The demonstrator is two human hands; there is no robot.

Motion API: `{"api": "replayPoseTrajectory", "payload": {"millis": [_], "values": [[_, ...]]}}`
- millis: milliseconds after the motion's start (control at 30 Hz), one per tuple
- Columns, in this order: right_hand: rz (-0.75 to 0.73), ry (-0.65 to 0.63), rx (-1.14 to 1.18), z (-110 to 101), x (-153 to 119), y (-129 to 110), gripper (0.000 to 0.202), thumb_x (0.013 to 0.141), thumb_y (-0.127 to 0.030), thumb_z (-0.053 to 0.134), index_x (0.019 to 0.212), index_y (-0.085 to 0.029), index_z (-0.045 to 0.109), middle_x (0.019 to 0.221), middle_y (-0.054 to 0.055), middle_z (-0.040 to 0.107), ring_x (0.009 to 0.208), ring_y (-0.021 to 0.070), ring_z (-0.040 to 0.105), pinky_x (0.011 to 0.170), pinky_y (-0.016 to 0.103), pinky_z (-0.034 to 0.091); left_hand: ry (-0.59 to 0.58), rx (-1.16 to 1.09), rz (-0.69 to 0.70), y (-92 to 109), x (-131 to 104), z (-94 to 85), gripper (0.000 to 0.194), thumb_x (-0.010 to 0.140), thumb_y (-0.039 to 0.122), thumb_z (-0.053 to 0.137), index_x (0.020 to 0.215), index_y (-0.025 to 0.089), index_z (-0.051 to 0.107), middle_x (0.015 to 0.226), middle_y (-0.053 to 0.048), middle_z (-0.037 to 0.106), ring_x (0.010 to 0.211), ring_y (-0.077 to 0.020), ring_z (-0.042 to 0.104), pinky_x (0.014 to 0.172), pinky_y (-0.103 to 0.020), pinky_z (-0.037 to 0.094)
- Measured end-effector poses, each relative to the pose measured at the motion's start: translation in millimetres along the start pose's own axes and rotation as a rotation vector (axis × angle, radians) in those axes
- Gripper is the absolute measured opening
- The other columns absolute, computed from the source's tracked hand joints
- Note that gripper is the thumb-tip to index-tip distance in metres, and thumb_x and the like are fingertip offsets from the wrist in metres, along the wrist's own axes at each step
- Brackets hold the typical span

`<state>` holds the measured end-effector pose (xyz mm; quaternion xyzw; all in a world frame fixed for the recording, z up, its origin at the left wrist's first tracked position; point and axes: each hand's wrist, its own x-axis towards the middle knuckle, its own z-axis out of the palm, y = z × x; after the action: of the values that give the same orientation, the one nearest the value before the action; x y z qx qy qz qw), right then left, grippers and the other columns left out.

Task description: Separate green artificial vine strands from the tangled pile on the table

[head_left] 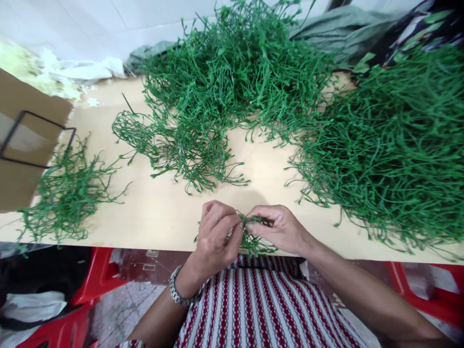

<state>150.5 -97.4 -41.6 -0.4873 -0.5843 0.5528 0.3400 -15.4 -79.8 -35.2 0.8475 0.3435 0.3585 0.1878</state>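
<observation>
At the table's front edge, my left hand (219, 234) and my right hand (279, 227) meet over a small bunch of green plastic stems (253, 244). Both hands are closed, pinching the thin stems between thumb and fingers. Part of the bunch is hidden behind my left hand. Beyond my hands lies a loose cluster of green stems (192, 150), joined at its far side to a tall heap of the same stems (239, 72).
A large pile of green stems (384, 150) covers the right of the table (145, 217). On the left are a smaller pile (68, 193), a cardboard box (21, 140) with a black wire frame (39, 118), and pale yellow flowers (39, 67). Red stools (97, 275) stand below.
</observation>
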Motion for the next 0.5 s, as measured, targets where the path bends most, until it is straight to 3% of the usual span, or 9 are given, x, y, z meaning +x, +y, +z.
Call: {"api": "replayPoseTrajectory", "payload": {"millis": [133, 367, 433, 500], "values": [[-0.022, 0.025, -0.053, -1.0, 0.0, -2.1, 0.012, 0.077, -0.02, 0.052, 0.073, -0.013, 0.061, 0.063, -0.002, 0.053, 0.06, 0.0089, 0.047, 0.056, 0.019, 0.038, -0.032, 0.004, -0.035, -0.2, -1.2, 1.8, 0.017, 0.074, 0.002, 0.053, 0.084, 0.015, 0.051, 0.076, -0.004, 0.057, 0.074, -0.0149, 0.05, 0.07, -0.035, 0.038], [0.043, 0.023, 0.082, 5.3, -1.0, -3.2, 0.01, 0.073, -0.016, 0.052, 0.073, -0.014, 0.062, 0.063, -0.002, 0.053, 0.059, 0.0088, 0.047, 0.057, 0.018, 0.039, -0.116, -0.162, -0.073, -1.4, -1.1, -4.6, 0.019, 0.078, 0.004, 0.049, 0.091, 0.016, 0.055, 0.08, -0.006, 0.057, 0.078, -0.0164, 0.051, 0.071, -0.033, 0.042], [0.037, 0.024, 0.11, 7.2, 1.3, -2.7, 0.012, 0.07, -0.012, 0.051, 0.07, -0.014, 0.063, 0.06, -0.004, 0.052, 0.057, 0.0077, 0.045, 0.055, 0.017, 0.037, -0.122, -0.13, -0.032, -3.5, 1.0, -5.6, 0.019, 0.077, 0.002, 0.048, 0.088, 0.015, 0.054, 0.076, -0.005, 0.055, 0.075, -0.0163, 0.05, 0.068, -0.032, 0.042], [0.008, 0.044, 0.088, 5.7, 6.2, -0.2, 0.01, 0.066, -0.01, 0.053, 0.067, -0.013, 0.063, 0.056, -0.005, 0.047, 0.053, 0.0062, 0.041, 0.05, 0.016, 0.033, -0.055, -0.074, 0.107, -8.7, 5.2, -4.1, 0.019, 0.074, -0.001, 0.05, 0.085, 0.014, 0.054, 0.072, -0.004, 0.054, 0.071, -0.016, 0.05, 0.068, -0.032, 0.042]]}}
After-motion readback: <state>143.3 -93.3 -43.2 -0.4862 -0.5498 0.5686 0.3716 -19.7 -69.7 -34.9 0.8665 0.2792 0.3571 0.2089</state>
